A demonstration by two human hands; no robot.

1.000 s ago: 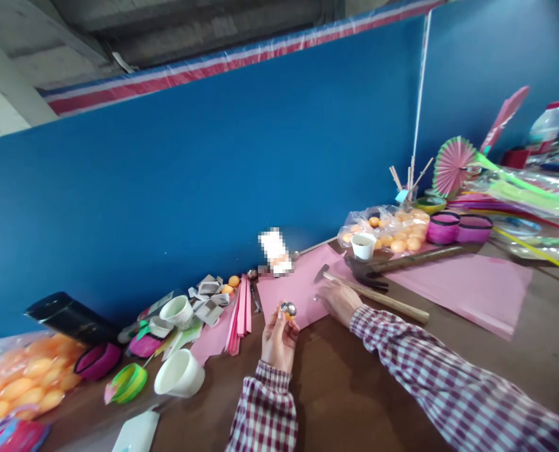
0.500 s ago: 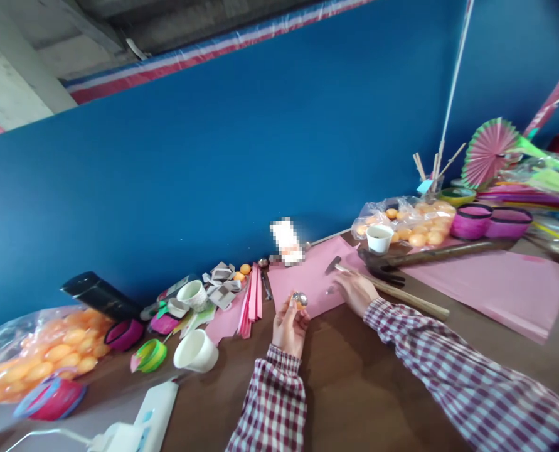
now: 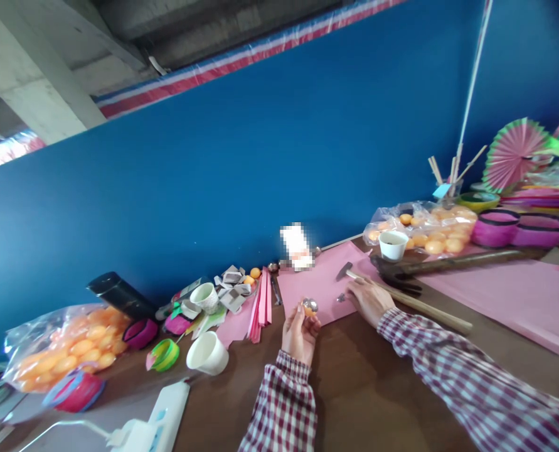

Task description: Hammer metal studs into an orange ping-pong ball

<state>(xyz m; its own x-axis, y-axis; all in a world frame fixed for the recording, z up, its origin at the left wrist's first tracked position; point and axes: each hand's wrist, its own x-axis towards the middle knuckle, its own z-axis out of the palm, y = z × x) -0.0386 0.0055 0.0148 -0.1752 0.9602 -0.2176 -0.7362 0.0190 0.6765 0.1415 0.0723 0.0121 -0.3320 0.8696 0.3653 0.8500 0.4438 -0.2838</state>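
My left hand (image 3: 302,331) is closed around a small orange ball (image 3: 308,312) whose upper part is covered by shiny silver pieces (image 3: 310,304). Fingertips grip it from the left and below. Over the pink sheet (image 3: 302,289) my right hand (image 3: 369,300) reaches down with fingers extended and slightly bent, nothing visible in them. Right beside its fingertips lies a small silver bit (image 3: 340,297). A hammer (image 3: 430,307) with a wooden handle lies behind this hand, its head on the pink sheet. Whether the hand touches the handle is hard to tell.
A larger dark claw hammer (image 3: 458,262) lies at the right beside a white cup (image 3: 393,246) and a bag of orange balls (image 3: 443,232). At left are another bag of balls (image 3: 72,351), a paper cup (image 3: 207,353) and a power strip (image 3: 169,417). A blue panel (image 3: 241,163) stands behind.
The whole view has shifted, so things appear farther right and slightly lower. My right hand's fingers have come lower beside the silver bit. My left hand still holds the ball.
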